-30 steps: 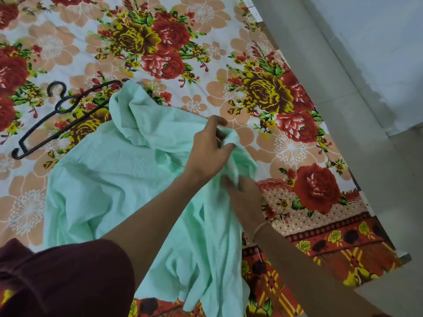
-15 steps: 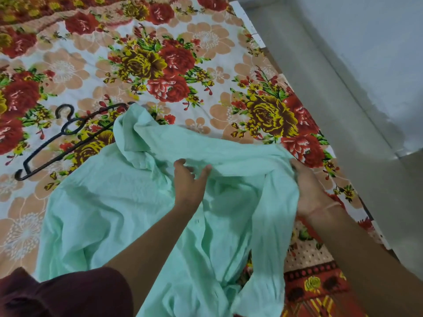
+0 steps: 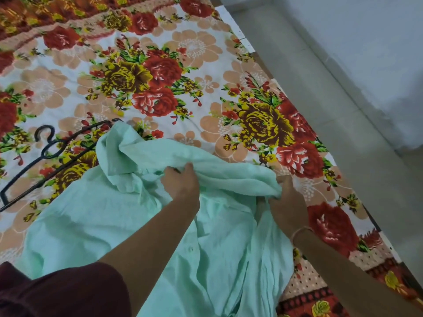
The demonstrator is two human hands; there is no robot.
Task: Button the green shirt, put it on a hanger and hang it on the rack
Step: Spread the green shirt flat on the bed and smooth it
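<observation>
so the hands just pulled apart, left hand (image 3: 180, 183) and right hand (image 3: 286, 202) each gripping the green shirt (image 3: 103, 220), spreading it flat on the bed (image 3: 194, 53) beside the hanger (image 3: 45, 154), buttoning probably next

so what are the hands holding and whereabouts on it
Both grip the crumpled light green cotton shirt: left hand at a bunched fold mid-shirt, right hand at its right edge. Exact garment part unclear.

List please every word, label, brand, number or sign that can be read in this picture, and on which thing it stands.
None: no readable text anywhere.
Green shirt: no label or tag visible.
Floral bedsheet: only flower print, no writing.
Black hanger: no marking visible.
</observation>
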